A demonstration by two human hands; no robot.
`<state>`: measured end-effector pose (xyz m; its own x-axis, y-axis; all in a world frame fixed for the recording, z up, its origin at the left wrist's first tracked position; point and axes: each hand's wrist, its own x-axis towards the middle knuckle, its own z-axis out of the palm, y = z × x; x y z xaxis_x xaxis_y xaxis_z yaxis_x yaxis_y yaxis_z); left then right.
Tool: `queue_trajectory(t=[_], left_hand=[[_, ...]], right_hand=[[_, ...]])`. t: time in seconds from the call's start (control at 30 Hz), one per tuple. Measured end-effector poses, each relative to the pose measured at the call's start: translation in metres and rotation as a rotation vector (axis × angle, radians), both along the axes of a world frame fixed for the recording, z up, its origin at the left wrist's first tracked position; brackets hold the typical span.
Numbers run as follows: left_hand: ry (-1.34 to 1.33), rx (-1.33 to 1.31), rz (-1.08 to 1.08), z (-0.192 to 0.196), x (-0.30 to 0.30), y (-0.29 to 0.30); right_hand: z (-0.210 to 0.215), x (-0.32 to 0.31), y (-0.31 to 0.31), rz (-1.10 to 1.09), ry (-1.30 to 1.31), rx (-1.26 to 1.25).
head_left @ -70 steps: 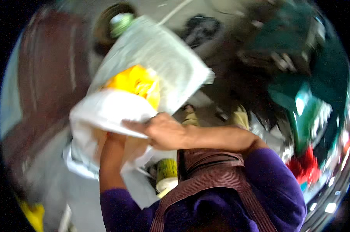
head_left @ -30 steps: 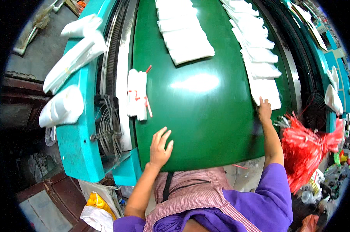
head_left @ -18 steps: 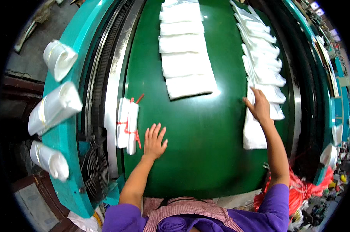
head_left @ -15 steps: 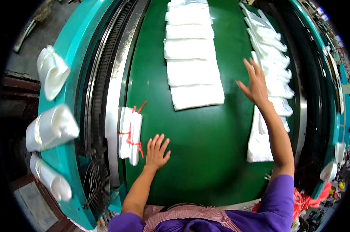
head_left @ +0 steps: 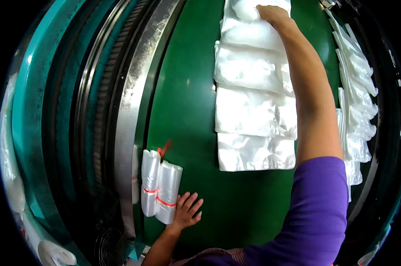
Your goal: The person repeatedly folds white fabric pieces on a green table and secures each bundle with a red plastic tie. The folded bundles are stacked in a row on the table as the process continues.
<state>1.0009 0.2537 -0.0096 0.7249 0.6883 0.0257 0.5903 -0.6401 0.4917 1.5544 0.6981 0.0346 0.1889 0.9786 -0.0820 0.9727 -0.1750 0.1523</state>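
Note:
Down the middle of a green conveyor belt (head_left: 194, 111) lies a row of overlapping stacks of thin, whitish plastic bags (head_left: 253, 111). My right arm reaches along the right side of this row. At its far end my right hand (head_left: 275, 16) is closed, fingers bent down onto a bag that bunches up beside them; the fingertips are partly hidden. My left hand (head_left: 187, 210) lies open on the belt at the near left, fingers spread, holding nothing. Next to it are two rolled plastic bag bundles (head_left: 168, 190) tied with red string.
A second row of overlapping plastic bags (head_left: 358, 119) runs along the belt's right edge. On the left, a worn metal rail (head_left: 140, 66) and dark slots border the belt. Rolled plastic (head_left: 54, 253) lies on the teal frame (head_left: 30, 97) beyond them.
My right hand has moved forward and left, from beside the right-hand row onto the far end of the middle row, and its fingers have closed. The view has shifted; my left hand stays near the tied bundles.

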Motion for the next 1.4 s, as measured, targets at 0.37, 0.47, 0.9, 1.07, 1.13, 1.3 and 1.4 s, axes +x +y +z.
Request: queue_trajectory(t=[0.37,0.47,0.9,1.07,1.13,1.3,1.4], left_hand=[[-0.206,-0.311,0.053,-0.001,-0.004,-0.003],[-0.474,-0.549,0.354,-0.004,-0.017,-0.068],[-0.654,-0.9,0.164,0.108,0.112,0.111],[-0.333,0.111,0.16,0.124,0.098,0.084],[-0.088,0.223,0.294,0.096,0.039,0.059],[0.208,0.155,0.389,0.079,-0.035,0.04],[0.218,0.153,0.429,0.075,-0.034,0.04]], right_hand=[[0.011,-0.052,-0.264,-0.007,0.433,-0.272],[0.009,-0.088,-0.361,0.278,0.365,-0.278],[0.028,-0.322,-0.574,-1.363,1.457,0.287],[-0.008,-0.254,-0.513,-1.348,1.971,0.706],[0.006,-0.228,-0.479,-1.234,2.064,0.753],[0.031,-0.18,-0.411,-1.007,2.058,0.683],[0.078,-0.215,-0.414,-0.766,1.652,0.656]])
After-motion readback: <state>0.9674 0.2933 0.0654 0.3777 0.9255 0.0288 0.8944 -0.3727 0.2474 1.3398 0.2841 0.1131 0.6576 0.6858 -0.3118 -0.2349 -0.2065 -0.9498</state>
